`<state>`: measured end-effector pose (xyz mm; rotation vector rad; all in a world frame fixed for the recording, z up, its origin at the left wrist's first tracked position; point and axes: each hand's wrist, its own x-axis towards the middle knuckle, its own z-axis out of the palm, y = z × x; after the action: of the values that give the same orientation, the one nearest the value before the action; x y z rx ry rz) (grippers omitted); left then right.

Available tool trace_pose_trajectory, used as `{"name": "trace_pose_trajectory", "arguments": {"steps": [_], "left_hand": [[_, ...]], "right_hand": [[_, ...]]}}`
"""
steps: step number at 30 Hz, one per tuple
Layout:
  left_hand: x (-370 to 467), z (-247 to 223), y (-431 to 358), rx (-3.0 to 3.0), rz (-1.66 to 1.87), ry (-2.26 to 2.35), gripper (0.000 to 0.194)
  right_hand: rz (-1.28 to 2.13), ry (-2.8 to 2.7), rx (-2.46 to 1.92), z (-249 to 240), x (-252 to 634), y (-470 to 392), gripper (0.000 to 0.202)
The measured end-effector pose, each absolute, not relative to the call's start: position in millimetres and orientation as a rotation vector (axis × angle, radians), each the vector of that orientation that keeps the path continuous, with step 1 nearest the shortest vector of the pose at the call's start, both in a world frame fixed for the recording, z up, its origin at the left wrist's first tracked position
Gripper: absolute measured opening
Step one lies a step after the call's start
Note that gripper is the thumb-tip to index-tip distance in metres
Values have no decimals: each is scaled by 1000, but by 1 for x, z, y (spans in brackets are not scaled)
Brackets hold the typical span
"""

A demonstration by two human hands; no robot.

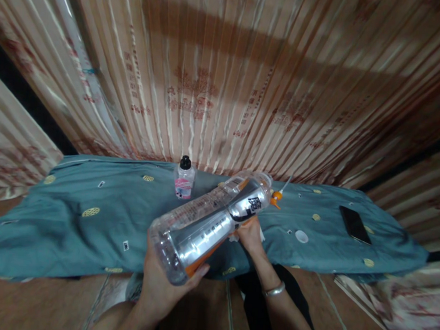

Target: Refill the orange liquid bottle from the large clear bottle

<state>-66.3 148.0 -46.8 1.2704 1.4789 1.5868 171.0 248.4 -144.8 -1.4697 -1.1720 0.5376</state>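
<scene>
Over the green cloth [64, 239], the large bottle [208, 229] slants, base near left; it could slip, in my judgement, should your left hand [162, 286] slacken. That hand cups the base, thumb and fingers grasping. Your right hand [250, 236] angles in behind; its fingers are hidden, hold undetermined. The small bottle [184, 180] stands far left.

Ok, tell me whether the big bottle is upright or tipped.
Tipped. The big bottle slants across the view, its base end held in the left hand.

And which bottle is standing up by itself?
The small bottle with the black cap and pink label: it stands on the teal cloth, while the big bottle is held tilted in the left hand.
</scene>
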Motion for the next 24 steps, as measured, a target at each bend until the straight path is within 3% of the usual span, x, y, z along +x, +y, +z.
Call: {"name": "trace_pose_trajectory", "arguments": {"steps": [16,24], "left_hand": [[-59,-27,144,1197,1604,1498,73],[-65,-44,148,1255,1618,1474,85]], "right_hand": [[571,-1130,-1512,-147,170,250,73],[518,-1113,-1547,-147,167,250,78]]}}
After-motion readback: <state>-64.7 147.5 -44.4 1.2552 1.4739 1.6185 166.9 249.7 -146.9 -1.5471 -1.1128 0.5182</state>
